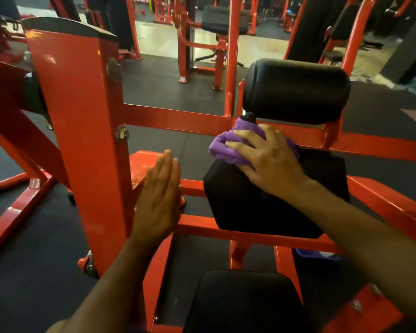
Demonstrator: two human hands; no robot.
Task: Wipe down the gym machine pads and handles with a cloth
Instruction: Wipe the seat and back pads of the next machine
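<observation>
On the black pad (262, 207), right hand (269, 159) grips purple cloth (228, 147); left hand (159, 200) flat, empty.

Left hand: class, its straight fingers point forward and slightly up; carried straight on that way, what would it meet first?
Probably the red footplate just beyond the left hand fingertips; depth is unclear, so it might pass above it.

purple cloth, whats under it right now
The purple cloth lies bunched on the far edge of the flat black pad, pressed down by the right hand. The pad surface beneath it is covered.
</observation>
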